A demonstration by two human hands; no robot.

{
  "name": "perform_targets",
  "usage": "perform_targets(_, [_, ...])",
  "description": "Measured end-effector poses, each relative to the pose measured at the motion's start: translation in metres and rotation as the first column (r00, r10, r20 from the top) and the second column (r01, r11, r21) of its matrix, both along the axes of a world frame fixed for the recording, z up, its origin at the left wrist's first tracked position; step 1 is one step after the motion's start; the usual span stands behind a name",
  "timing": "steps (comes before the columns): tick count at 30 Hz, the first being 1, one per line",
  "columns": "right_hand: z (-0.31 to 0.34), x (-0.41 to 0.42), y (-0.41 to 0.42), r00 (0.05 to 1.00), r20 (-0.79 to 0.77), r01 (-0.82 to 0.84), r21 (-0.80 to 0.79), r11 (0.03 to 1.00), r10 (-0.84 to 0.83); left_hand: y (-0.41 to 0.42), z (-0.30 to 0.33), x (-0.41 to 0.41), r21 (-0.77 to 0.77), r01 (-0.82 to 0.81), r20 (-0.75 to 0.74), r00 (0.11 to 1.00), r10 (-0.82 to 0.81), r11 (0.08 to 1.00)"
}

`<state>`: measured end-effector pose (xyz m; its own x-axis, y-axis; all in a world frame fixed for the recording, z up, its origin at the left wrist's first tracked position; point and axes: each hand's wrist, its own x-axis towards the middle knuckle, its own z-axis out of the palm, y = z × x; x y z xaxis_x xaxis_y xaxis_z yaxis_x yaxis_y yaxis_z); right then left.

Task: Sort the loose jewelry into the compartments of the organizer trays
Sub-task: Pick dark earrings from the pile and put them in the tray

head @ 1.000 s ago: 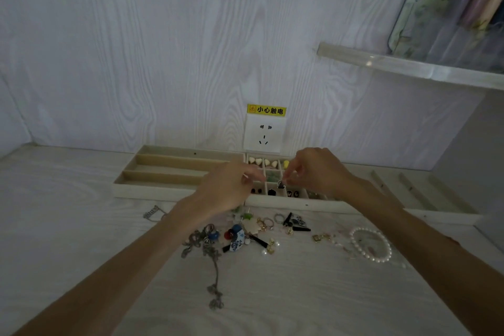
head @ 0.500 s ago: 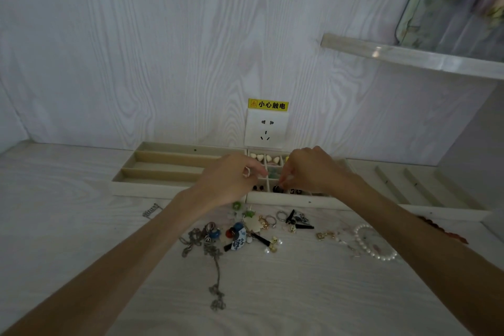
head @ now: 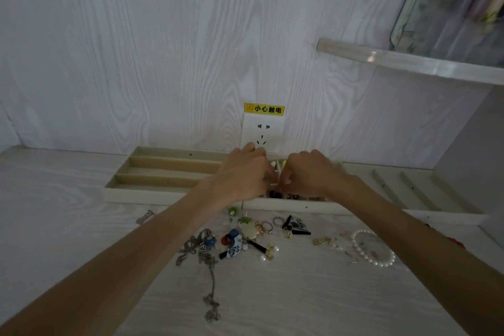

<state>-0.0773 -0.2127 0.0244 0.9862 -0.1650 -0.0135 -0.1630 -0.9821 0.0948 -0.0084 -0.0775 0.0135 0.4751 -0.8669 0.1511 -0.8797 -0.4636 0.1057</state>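
Observation:
Three cream organizer trays stand along the wall: a left tray [head: 163,172] with long slots, a middle tray [head: 305,206] with small square cells holding dark and pale pieces, and a right tray [head: 409,188]. My left hand [head: 242,174] and my right hand [head: 308,174] meet over the middle tray's cells, fingers curled, fingertips pinching a tiny pale jewelry piece between them; it is mostly hidden. Loose jewelry lies in front: a silver chain [head: 210,267], a blue-and-white pendant [head: 234,247], rings [head: 272,224], black pieces [head: 297,229], a pearl bracelet [head: 373,251].
A wall socket [head: 261,133] with a yellow warning label [head: 264,108] sits just behind the trays. A clear shelf [head: 409,63] juts out at the upper right. A small silver clasp [head: 144,218] lies left of the pile, and something red [head: 455,241] lies at the right.
Both hands have moved forward and down, from above the middle tray's front cells into the cells further back, fingertips drawn closer together. The loose pile has not moved.

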Motion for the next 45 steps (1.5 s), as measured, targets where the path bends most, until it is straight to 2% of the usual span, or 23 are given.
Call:
perform_targets(3, [0.023,-0.015,-0.007,1.000,-0.009,-0.025,0.099,0.995,0.026,0.000,-0.001,0.004,-0.081,-0.031,-0.057,0.998,0.027,0.996])
perform_targets(11, [0.020,-0.030,-0.015,0.992,-0.067,-0.094,0.167,0.981,0.106,-0.012,-0.005,0.007,0.037,0.063,0.014,0.998,-0.063,0.997])
perform_targets(17, [0.006,-0.026,-0.011,0.993,-0.059,-0.097,0.143,0.985,0.107,-0.008,-0.006,0.012,0.116,0.122,-0.006,0.993,-0.122,0.986])
perform_targets(21, [0.000,-0.020,-0.008,0.991,-0.068,-0.109,0.125,0.986,0.118,-0.009,-0.006,0.014,0.116,0.120,-0.069,0.991,-0.112,0.986])
perform_targets(26, [-0.003,-0.016,-0.005,0.990,-0.077,-0.108,0.126,0.986,0.118,-0.007,-0.005,0.015,0.132,0.124,-0.079,0.990,-0.114,0.984])
perform_targets(31, [-0.003,-0.015,-0.005,0.992,-0.071,-0.101,0.101,0.990,0.108,-0.006,-0.006,0.015,0.138,0.113,-0.052,0.993,-0.107,0.984])
perform_targets(36, [0.004,-0.019,-0.009,0.994,-0.011,-0.106,0.137,0.985,0.108,-0.007,0.001,0.012,-0.001,0.146,-0.021,0.989,-0.146,0.989])
perform_targets(40, [0.006,-0.019,-0.008,0.993,-0.037,-0.103,0.116,0.988,0.108,-0.013,0.001,0.010,0.122,0.154,0.045,0.986,-0.160,0.981])
perform_targets(45, [0.001,-0.016,-0.004,0.991,-0.076,-0.103,0.087,0.991,0.110,-0.014,-0.005,0.010,0.164,0.141,0.092,0.983,-0.157,0.976])
